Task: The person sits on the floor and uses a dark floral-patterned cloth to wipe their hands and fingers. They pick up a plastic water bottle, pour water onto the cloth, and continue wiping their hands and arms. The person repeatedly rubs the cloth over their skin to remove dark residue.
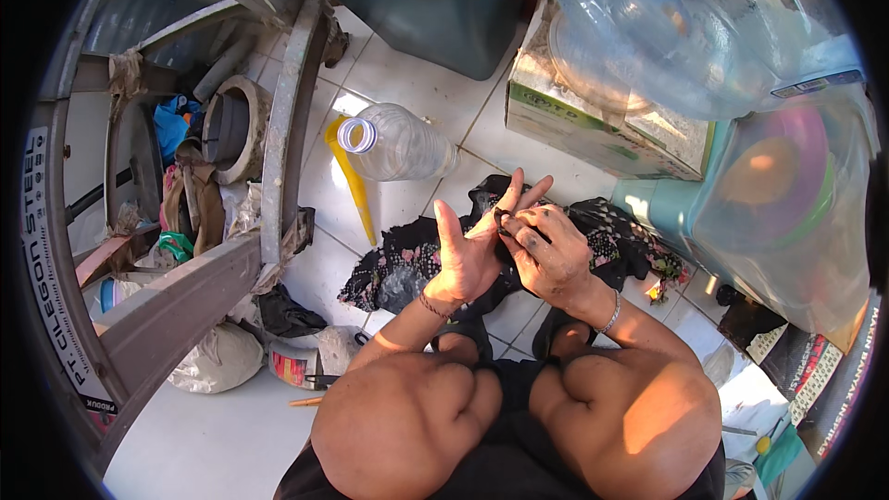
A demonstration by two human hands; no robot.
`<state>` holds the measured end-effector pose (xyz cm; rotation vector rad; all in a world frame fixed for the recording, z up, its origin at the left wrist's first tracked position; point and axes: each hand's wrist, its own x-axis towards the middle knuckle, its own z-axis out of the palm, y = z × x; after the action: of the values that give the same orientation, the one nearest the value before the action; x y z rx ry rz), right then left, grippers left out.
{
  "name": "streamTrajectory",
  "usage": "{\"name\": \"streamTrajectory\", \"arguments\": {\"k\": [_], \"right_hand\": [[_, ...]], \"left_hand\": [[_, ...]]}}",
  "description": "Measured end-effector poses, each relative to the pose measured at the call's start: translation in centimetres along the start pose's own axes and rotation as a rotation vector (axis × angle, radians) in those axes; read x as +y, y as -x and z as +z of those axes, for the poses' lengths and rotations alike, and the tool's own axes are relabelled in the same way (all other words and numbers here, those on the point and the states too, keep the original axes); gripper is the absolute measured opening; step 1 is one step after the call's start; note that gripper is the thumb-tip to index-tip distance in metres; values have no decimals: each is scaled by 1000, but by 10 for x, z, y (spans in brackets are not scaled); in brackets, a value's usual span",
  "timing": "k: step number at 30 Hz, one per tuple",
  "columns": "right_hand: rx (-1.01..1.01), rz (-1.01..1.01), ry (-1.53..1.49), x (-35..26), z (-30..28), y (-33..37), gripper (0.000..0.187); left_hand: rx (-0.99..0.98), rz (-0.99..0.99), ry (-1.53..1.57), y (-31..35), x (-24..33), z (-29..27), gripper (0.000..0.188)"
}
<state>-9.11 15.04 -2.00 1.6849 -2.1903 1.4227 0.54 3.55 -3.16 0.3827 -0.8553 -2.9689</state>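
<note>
In front of my knees my left hand (474, 248) is turned palm up with its fingers stretched out and the thumb apart. My right hand (558, 259) is closed in a pinch against the left fingers, and dark smudges mark its fingers. Between the two hands shows a small black piece (501, 219), soft-looking, its kind unclear. Beneath both hands a black patterned cloth (389, 268) with pink flowers and white dots lies crumpled on the tiles. Beyond my left hand a clear plastic bottle (412, 146) without a cap lies tilted beside a curved yellow plastic piece (356, 187).
A metal frame (287, 130) with clutter inside stands at the left. At the back is a dark grey bin (440, 18) with a bag over its rim. A green-and-white carton (593, 134) and a plastic-covered tub (657, 213) fill the right. Pliers (319, 380) lie near my left knee.
</note>
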Motion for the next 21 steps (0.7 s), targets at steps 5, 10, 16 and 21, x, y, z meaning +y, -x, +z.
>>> {"name": "streamTrajectory", "arguments": {"k": [5, 10, 16, 21], "right_hand": [[18, 4, -5, -2, -2, -3, 32], [32, 99, -74, -7, 0, -14, 26], [54, 203, -13, 11, -4, -28, 25], [23, 74, -76, -4, 6, -13, 22]], "left_hand": [[-15, 9, 110, -4, 1, 6, 131], [-5, -4, 51, -9, 3, 8, 139], [95, -25, -87, -6, 3, 15, 132], [15, 17, -14, -10, 4, 8, 139]]}}
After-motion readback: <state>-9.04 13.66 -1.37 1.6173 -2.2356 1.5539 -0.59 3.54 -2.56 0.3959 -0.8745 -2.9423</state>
